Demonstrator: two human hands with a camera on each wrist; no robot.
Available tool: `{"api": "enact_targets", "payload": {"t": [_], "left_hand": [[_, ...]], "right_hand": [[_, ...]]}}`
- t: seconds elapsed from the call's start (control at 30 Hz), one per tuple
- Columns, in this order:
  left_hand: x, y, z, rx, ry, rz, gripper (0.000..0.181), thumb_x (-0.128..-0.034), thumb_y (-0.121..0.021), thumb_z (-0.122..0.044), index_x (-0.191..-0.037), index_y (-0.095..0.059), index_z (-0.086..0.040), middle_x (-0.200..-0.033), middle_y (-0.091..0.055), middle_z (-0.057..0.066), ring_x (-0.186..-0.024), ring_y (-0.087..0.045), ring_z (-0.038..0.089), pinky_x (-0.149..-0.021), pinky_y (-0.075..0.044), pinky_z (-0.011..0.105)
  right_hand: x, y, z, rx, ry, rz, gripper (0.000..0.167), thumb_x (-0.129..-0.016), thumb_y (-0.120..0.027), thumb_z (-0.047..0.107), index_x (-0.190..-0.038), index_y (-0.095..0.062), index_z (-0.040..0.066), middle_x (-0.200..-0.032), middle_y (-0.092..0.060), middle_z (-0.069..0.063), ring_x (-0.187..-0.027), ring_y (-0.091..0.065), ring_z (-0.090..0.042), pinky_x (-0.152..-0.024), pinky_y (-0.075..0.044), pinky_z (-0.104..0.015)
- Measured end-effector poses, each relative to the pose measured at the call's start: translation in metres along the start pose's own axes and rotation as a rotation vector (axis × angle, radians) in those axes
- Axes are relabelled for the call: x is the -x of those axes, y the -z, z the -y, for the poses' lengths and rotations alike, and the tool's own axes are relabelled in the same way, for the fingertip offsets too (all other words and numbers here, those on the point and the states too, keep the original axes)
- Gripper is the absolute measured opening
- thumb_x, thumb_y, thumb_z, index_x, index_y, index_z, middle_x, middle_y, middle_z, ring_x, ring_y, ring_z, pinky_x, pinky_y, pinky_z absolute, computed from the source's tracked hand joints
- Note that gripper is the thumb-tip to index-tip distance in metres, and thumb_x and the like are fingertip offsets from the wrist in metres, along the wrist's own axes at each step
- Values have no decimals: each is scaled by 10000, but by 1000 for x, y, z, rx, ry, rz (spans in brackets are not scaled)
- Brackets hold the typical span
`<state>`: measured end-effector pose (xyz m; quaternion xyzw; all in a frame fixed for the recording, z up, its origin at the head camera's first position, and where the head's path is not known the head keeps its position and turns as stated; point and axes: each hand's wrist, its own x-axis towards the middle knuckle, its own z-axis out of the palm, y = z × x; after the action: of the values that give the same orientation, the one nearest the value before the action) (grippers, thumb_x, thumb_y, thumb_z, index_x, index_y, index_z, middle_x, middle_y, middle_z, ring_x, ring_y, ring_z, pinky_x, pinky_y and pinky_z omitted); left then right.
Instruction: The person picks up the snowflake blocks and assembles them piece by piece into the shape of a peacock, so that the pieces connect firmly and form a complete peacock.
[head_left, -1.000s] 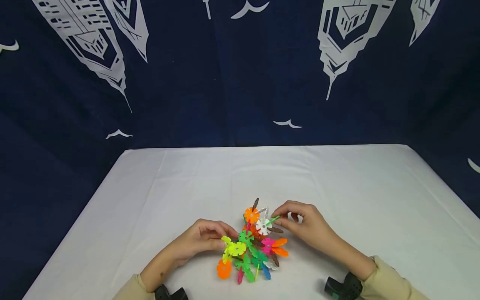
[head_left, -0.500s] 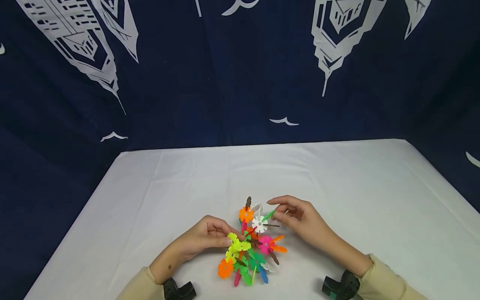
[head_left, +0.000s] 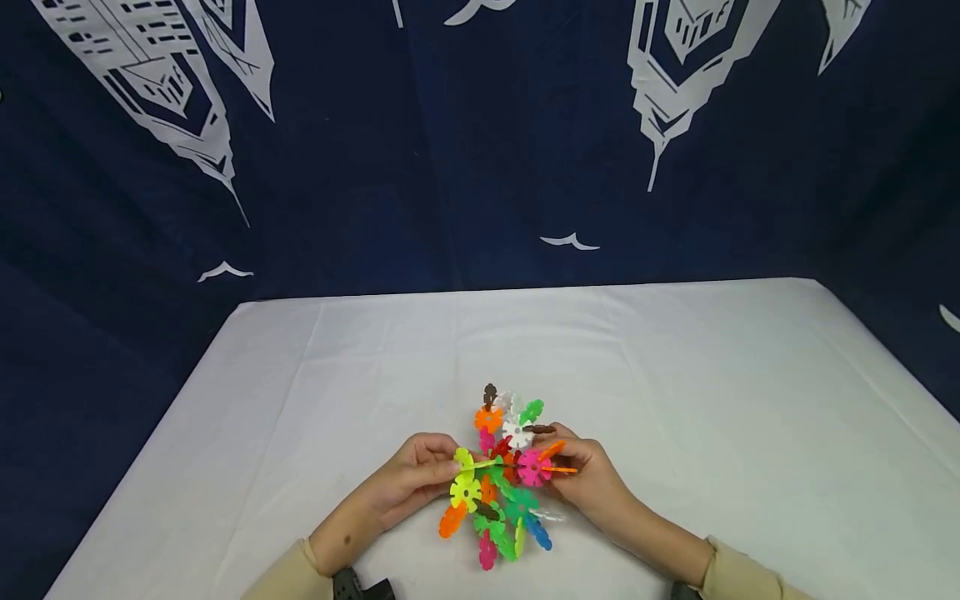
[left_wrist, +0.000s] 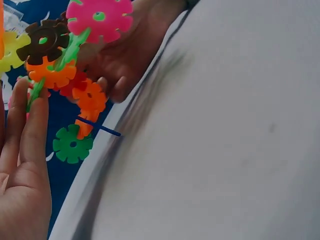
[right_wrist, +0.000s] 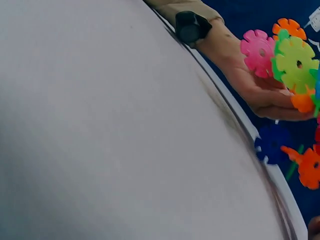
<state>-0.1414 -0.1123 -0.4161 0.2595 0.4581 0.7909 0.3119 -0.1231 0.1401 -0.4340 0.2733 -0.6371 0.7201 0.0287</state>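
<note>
A many-coloured cluster of interlocking snowflake discs (head_left: 517, 502) is held between both hands, seemingly above the white table. My left hand (head_left: 412, 482) holds its left side, thumb by the yellow discs (head_left: 465, 493); the left wrist view shows its fingers (left_wrist: 35, 130) reaching up behind. On the other side, my right hand (head_left: 592, 483) grips the cluster beside the pink disc (head_left: 534, 468), some fingers hidden behind the discs. A green disc (head_left: 532, 411) and a white disc (head_left: 517, 433) stand out near the top. Lower down hang an orange, a blue and a pink disc.
A white cloth (head_left: 375, 358) covers the table. Behind it hangs a dark blue curtain (head_left: 480, 167) with white printed shapes. Black wrist devices (head_left: 362, 586) are strapped near the sleeves.
My right hand has left the green disc near the top and come down to the cluster's right side. The cluster has turned a little in my left hand.
</note>
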Motion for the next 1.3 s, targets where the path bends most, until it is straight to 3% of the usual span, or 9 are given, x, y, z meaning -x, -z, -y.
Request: {"api": "enact_targets", "payload": {"t": [0.23, 0.4, 0.57, 0.73, 0.87, 0.97, 1.1, 1.3], "left_hand": [[-3, -8, 3, 59, -19, -1, 208, -922, -515, 10, -946, -684, -110, -1075, -660, 61, -984, -606, 154, -871, -483, 285], [0, -5, -2, -2, -35, -36, 208, -921, -512, 19, -936, -676, -108, -1043, -670, 59, -969, -620, 167, -853, -498, 309], [2, 0, -7, -64, -34, -144, 202, -911, -525, 40, -903, -662, -109, -905, -680, 32, -884, -647, 166, -802, -523, 319], [-2, -4, -9, -175, 3, -299, 111, -872, -605, 26, -882, -655, -73, -860, -673, 54, -807, -652, 161, -776, -532, 358], [-5, -13, -9, -330, -21, -412, 83, -828, -677, 21, -900, -653, 54, -876, -676, 124, -810, -667, 214, -756, -534, 394], [-7, -19, -9, -508, -118, -452, 115, -802, -710, 17, -884, -664, 82, -892, -666, 138, -835, -656, 244, -744, -542, 388], [-7, -22, -9, -664, -221, -470, 73, -778, -745, -12, -835, -704, 9, -871, -645, 108, -791, -650, 272, -707, -555, 359], [-7, -25, -8, -746, -249, -455, 78, -772, -756, -33, -836, -718, -11, -817, -654, 59, -713, -668, 208, -649, -562, 334]], "right_hand": [[2, -8, 5, -101, 9, -78, 279, -805, -652, -83, -882, -721, 176, -936, -611, 66, -940, -529, -72, -732, -499, -168], [5, -4, 9, -142, -34, -100, 409, -825, -591, -143, -958, -731, 217, -967, -624, 81, -888, -584, -64, -758, -506, -182], [7, 0, 13, -108, -162, -187, 370, -814, -594, -141, -1007, -731, 143, -1006, -652, 27, -938, -596, -114, -815, -502, -233], [6, 0, 19, -6, -232, -270, 267, -792, -577, -150, -982, -701, -7, -941, -632, -11, -858, -566, -151, -740, -516, -217], [3, 1, 20, 104, -158, -258, 214, -766, -603, -167, -944, -675, -71, -908, -617, 2, -847, -521, -139, -737, -485, -190], [0, 5, 21, 244, -47, -218, 204, -744, -666, -162, -907, -684, -40, -913, -645, 20, -877, -508, -125, -751, -459, -189], [-3, 7, 24, 412, 57, -179, 224, -717, -722, -132, -876, -694, 23, -909, -660, 9, -901, -506, -125, -765, -447, -202], [-4, 7, 26, 487, 51, -162, 242, -718, -741, -106, -854, -698, 90, -874, -639, 43, -892, -505, -135, -764, -462, -214]]}}
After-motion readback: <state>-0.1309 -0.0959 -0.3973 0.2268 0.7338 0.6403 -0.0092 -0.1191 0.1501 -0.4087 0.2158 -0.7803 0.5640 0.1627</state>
